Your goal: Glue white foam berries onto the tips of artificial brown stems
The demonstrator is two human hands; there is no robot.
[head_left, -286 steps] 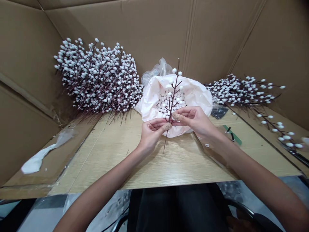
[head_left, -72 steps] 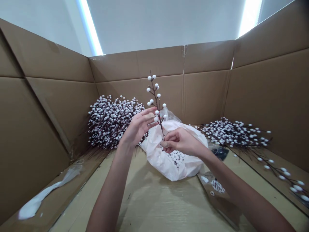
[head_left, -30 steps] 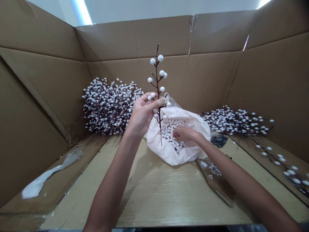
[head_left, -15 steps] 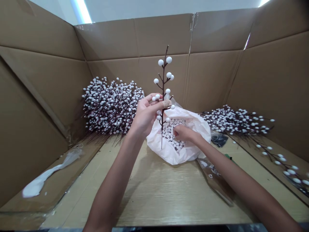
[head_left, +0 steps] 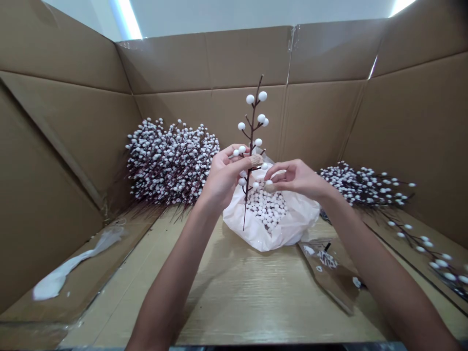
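My left hand (head_left: 224, 176) pinches a dark brown artificial berry branch (head_left: 252, 131) that stands nearly upright, its short twigs tipped with white balls. A few twig ends are bare. Between the thumb and fingertips of my right hand (head_left: 298, 179) is a white foam berry (head_left: 269, 183), just right of the branch and apart from it. Tape or a covering wraps both thumb tips. Below the hands sits a white plastic bag (head_left: 248, 235), its mouth spread wide around a heap of loose white berries (head_left: 268, 207).
Piled at the back left is a big bundle of finished-looking berry branches (head_left: 171, 163); a smaller bundle (head_left: 360, 185) lies at the right, with a single branch (head_left: 420, 239) nearer. A brown packet (head_left: 331, 273) and a white plastic strip (head_left: 78, 263) lie on the table. Cardboard walls (head_left: 248, 58) surround it.
My right hand has risen out of the bag with a white berry and come close to the branch. The branch has shifted slightly right in view, still in my left hand.
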